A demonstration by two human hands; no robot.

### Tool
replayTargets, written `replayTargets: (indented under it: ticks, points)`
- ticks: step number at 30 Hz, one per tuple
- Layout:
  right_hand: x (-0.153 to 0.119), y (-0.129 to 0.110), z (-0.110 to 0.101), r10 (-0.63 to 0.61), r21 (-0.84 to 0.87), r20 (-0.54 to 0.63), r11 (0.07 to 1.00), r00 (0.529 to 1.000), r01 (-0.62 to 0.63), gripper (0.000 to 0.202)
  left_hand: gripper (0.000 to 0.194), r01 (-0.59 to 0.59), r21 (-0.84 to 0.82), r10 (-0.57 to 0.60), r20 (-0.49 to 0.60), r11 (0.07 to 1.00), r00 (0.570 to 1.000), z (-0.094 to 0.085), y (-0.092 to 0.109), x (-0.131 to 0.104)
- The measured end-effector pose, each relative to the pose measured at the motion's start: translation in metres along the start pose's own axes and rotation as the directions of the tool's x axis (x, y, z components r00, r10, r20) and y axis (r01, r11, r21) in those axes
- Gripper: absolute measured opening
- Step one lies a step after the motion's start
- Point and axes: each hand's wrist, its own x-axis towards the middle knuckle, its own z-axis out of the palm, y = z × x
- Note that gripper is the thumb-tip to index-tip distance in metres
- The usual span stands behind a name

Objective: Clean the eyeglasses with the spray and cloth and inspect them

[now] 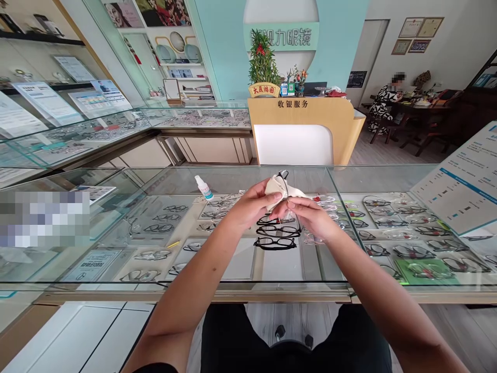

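One pair of glasses [283,174] is above the bench [287,298], left hand [261,198] gripping it through a cloth [275,189], right hand [301,207] pinching its frame. Wiping appears unfinished; dark pairs [275,242] lie below, cleaned or not unclear.

There is a short black cloth sleeve [155,368] and a pair of plain black cloth pants [231,342]. The bare left forearm [207,259] has one tiny round spot [214,269].
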Motion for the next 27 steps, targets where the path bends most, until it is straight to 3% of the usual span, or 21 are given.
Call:
replayTargets:
  ticks: [3, 10, 15, 20, 27]
  points:
    - [0.000, -0.002, 0.001, -0.008, 0.030, -0.004, 1.000, 1.000, 0.008, 0.039, 0.043, -0.022, 0.024, 0.021, 0.035, 0.999, 0.999, -0.002, 0.002, -0.001]
    - [0.000, -0.009, 0.002, 0.006, -0.003, 0.005, 1.000, 1.000, -0.006, 0.044, 0.046, -0.048, 0.143, 0.059, -0.073, 0.989, 0.996, -0.002, 0.000, -0.004]
    - [-0.001, -0.009, 0.000, -0.011, -0.041, 0.006, 0.999, 1.000, 0.011, 0.042, 0.050, -0.059, 0.160, 0.080, -0.125, 0.985, 0.989, 0.002, 0.001, -0.003]
    - [-0.001, -0.004, -0.002, -0.011, -0.055, 0.010, 0.998, 1.000, 0.011, 0.040, 0.044, -0.075, 0.098, 0.085, -0.105, 0.992, 0.991, 0.007, 0.002, -0.002]
    - [-0.001, -0.003, -0.002, 0.001, -0.073, -0.018, 0.997, 1.000, -0.002, 0.043, 0.051, -0.049, 0.112, 0.064, -0.138, 0.993, 0.988, 0.007, -0.001, -0.003]
